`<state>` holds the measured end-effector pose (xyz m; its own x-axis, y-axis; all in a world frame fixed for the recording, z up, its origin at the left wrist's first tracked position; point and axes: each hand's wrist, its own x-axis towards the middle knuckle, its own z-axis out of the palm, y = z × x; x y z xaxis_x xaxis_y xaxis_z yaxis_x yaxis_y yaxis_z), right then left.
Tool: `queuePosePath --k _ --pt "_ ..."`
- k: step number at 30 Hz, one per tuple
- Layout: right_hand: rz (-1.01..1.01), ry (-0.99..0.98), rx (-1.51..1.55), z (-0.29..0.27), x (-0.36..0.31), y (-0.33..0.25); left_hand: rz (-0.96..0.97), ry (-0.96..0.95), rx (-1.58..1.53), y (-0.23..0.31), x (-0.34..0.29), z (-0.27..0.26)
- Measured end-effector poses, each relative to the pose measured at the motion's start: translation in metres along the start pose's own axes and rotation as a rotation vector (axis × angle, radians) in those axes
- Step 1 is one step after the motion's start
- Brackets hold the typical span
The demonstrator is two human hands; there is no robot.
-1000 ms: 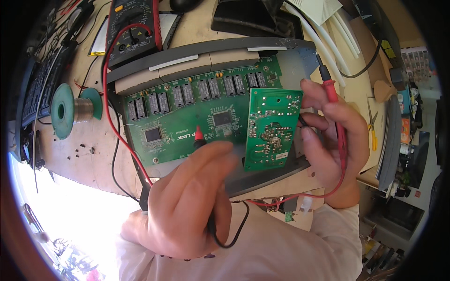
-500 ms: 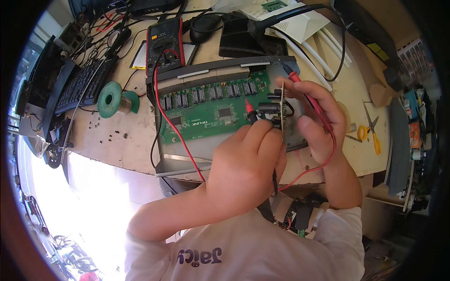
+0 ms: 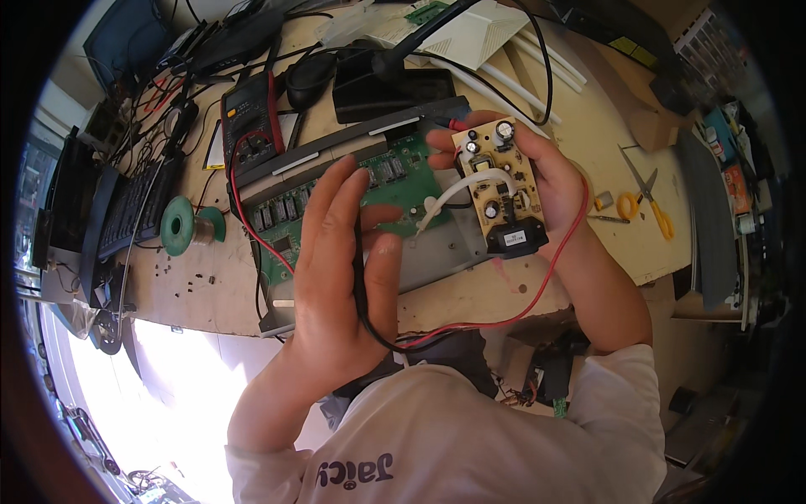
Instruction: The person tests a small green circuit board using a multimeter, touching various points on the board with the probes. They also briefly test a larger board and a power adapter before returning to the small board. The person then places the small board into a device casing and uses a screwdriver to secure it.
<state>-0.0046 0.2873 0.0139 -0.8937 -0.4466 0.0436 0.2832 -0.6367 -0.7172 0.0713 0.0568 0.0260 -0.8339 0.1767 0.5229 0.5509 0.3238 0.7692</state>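
Observation:
My right hand [image 3: 550, 172] grips a small tan power supply board [image 3: 480, 186] with capacitors, a white cable and a black socket at its lower end. Its component side faces up. Behind the board's top, the red test probe [image 3: 456, 124] shows partly, kept in the same hand. My left hand [image 3: 340, 260] has its fingers stretched out, while a black test probe [image 3: 360, 273] is tucked between thumb and palm. Under both hands lies an opened grey metal case [image 3: 437, 265] holding a green circuit board [image 3: 411, 197]; my left hand hides part of it.
A red-and-black multimeter [image 3: 252, 118] stands behind the case. At left are a green solder spool [image 3: 178, 227], a keyboard [image 3: 130, 197] and loose small parts. Yellow-handled scissors [image 3: 659, 214] lie at right. A white router [image 3: 470, 34] and cables fill the back.
The power supply board has turned from edge-on to component side up. My left hand has drawn back left from the board, its fingers straightened. The whole view has shifted slightly.

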Motion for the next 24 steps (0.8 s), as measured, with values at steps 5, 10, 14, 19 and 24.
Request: queuePosePath --k 5,10,14,19,24 --pt "0.018 -0.103 0.111 -0.005 0.001 0.0 0.02 -0.032 -0.125 -0.005 -0.001 -0.002" --pt "0.035 -0.048 0.056 0.001 0.0 -0.002 0.111 -0.103 0.06 0.005 0.003 -0.011" --pt "-0.009 -0.063 -0.014 -0.001 0.001 0.0 0.047 -0.089 -0.128 0.008 -0.004 -0.008" --pt "0.026 -0.106 -0.02 -0.001 0.0 0.0 0.003 -0.111 -0.169 0.006 -0.007 -0.012" --pt "0.013 -0.119 -0.166 0.001 0.0 -0.002 0.134 0.038 -0.089 -0.003 0.002 -0.011"
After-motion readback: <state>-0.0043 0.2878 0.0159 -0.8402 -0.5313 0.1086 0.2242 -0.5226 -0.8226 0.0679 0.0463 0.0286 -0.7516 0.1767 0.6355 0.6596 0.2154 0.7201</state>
